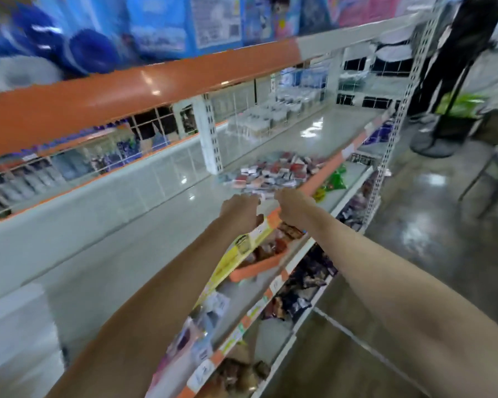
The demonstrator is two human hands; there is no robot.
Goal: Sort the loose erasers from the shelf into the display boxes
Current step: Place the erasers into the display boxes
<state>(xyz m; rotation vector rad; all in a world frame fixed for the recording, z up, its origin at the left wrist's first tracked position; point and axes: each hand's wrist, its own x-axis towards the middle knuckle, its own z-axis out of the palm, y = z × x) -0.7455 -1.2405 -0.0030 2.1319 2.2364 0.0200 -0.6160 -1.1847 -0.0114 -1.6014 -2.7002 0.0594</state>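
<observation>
Both arms reach out over the front lip of the pale shelf, toward the heap of loose erasers lying on it near its orange front edge. The left hand and right hand sit close together at the near side of the heap, knuckles up and fingers curled under; the frame is blurred and the fingertips are hidden, so I cannot tell whether either hand has hold of an eraser. No display box is clearly visible near the hands; the clear containers farther back on the shelf may be them, but I cannot tell. The step looks like gathering erasers: better to take a small, matching handful from the near edge than to rake the heap, since pieces could slide over the lip onto the orange tray below
</observation>
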